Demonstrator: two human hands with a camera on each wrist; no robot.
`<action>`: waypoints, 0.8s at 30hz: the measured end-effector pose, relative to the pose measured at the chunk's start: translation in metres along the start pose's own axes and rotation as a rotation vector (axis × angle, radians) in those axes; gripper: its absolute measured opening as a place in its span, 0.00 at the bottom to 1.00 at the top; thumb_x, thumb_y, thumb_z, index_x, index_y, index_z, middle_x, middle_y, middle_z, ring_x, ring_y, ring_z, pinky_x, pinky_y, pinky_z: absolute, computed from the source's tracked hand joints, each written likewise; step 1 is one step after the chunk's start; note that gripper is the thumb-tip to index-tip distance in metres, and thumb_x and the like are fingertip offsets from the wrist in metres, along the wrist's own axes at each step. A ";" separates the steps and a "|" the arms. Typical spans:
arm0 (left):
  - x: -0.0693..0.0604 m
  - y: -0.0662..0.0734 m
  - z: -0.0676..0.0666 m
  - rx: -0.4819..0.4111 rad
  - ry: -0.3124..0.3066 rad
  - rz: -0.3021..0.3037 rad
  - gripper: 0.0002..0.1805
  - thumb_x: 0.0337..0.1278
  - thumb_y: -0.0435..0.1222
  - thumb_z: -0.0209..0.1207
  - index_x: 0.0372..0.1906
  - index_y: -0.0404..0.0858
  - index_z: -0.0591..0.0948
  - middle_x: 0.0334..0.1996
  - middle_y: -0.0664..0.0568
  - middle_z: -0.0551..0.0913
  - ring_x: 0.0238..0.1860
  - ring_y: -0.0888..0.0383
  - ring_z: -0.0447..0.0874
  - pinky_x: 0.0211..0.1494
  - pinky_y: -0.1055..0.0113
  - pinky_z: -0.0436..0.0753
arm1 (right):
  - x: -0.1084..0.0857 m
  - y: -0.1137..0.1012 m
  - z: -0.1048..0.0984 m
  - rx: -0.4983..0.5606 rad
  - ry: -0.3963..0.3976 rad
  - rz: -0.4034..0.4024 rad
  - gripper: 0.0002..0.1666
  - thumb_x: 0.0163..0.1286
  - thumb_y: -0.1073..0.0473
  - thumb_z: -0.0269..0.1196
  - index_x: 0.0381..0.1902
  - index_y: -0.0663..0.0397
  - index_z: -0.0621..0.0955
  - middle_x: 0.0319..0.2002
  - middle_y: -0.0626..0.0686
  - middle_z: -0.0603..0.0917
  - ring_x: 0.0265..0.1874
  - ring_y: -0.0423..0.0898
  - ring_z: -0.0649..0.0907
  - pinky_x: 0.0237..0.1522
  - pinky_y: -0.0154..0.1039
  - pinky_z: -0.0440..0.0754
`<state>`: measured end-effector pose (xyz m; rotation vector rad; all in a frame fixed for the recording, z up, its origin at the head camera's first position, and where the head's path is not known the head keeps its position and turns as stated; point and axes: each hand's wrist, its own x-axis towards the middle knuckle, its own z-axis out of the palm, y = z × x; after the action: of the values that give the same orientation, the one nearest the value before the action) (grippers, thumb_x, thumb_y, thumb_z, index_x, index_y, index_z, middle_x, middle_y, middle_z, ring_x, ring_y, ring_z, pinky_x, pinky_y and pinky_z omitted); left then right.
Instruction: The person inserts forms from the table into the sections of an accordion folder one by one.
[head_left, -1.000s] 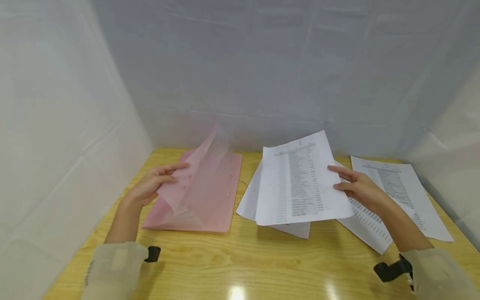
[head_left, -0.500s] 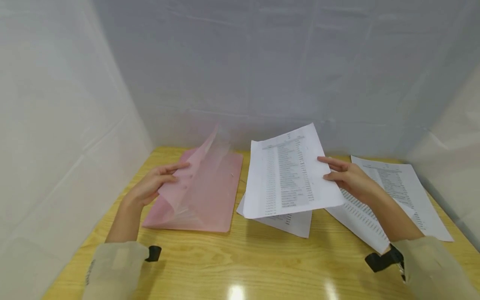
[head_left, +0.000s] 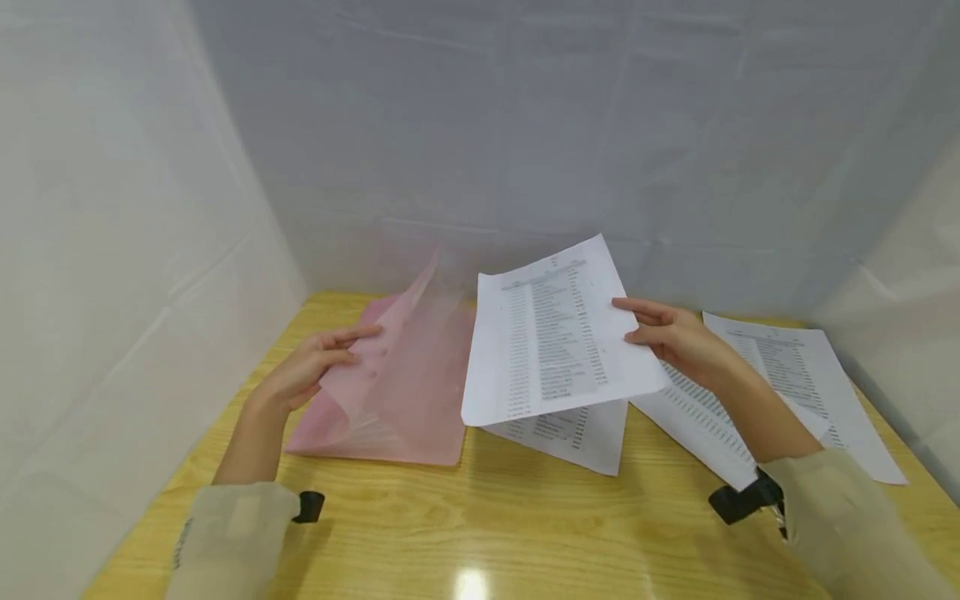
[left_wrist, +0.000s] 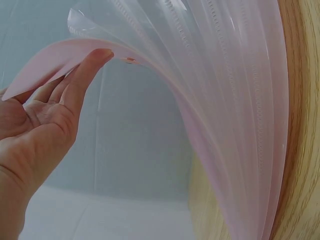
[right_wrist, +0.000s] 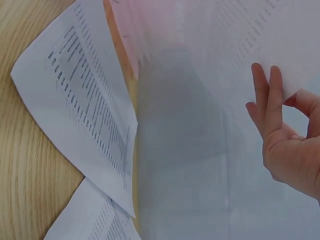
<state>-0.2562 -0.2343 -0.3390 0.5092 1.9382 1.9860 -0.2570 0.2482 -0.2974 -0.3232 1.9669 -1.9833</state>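
Note:
On the left of the head view lies a pink folder [head_left: 442, 417] with clear inner sleeves [left_wrist: 225, 60]. My left hand [head_left: 303, 371] pinches its lifted cover [left_wrist: 55, 55], thumb on one face and fingers behind. My right hand [head_left: 682, 342] holds a printed sheet [head_left: 555, 333] by its right edge, raised and tilted above the table, its left edge overlapping the folder's right side in the head view. In the right wrist view, that hand [right_wrist: 295, 140] has fingers spread along the sheet's underside [right_wrist: 230, 45].
Below the raised sheet, another printed page [head_left: 592, 442] lies on the wooden table [head_left: 390, 525]. More printed pages lie at the right, one [head_left: 705, 417] under my right forearm and one [head_left: 847, 400] farther right. A pale sheet wall [head_left: 480, 125] stands behind.
My right hand has carried the raised sheet leftward and slightly up, toward the folder. My left hand and the lifted cover have barely shifted.

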 end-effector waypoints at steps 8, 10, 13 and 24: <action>0.000 -0.001 0.002 0.013 0.008 -0.022 0.24 0.62 0.26 0.48 0.64 0.37 0.69 0.55 0.45 0.72 0.34 0.58 0.80 0.34 0.69 0.79 | 0.012 -0.005 0.015 -0.006 -0.024 0.022 0.36 0.64 0.72 0.55 0.69 0.61 0.58 0.61 0.59 0.66 0.43 0.44 0.79 0.39 0.34 0.78; 0.000 -0.001 0.002 0.024 0.012 -0.020 0.24 0.62 0.26 0.48 0.64 0.37 0.69 0.56 0.46 0.71 0.34 0.59 0.79 0.34 0.69 0.79 | 0.016 -0.005 0.018 -0.013 -0.030 0.024 0.36 0.64 0.72 0.55 0.69 0.60 0.58 0.62 0.60 0.65 0.43 0.43 0.78 0.39 0.35 0.78; -0.001 -0.001 0.001 0.042 0.019 -0.017 0.24 0.62 0.26 0.48 0.64 0.37 0.68 0.57 0.47 0.69 0.33 0.60 0.79 0.34 0.70 0.78 | 0.022 -0.005 0.022 -0.024 -0.041 0.028 0.36 0.64 0.72 0.55 0.69 0.59 0.58 0.60 0.60 0.66 0.42 0.43 0.79 0.39 0.35 0.78; -0.001 -0.001 0.001 0.077 0.020 -0.017 0.24 0.63 0.27 0.49 0.64 0.37 0.68 0.62 0.45 0.64 0.33 0.62 0.77 0.32 0.72 0.76 | 0.043 -0.002 0.033 -0.064 -0.064 0.039 0.34 0.65 0.70 0.54 0.69 0.58 0.60 0.59 0.62 0.68 0.41 0.47 0.80 0.39 0.38 0.79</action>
<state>-0.2547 -0.2341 -0.3398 0.4928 2.0303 1.9197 -0.2837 0.2014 -0.2975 -0.3564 1.9849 -1.8661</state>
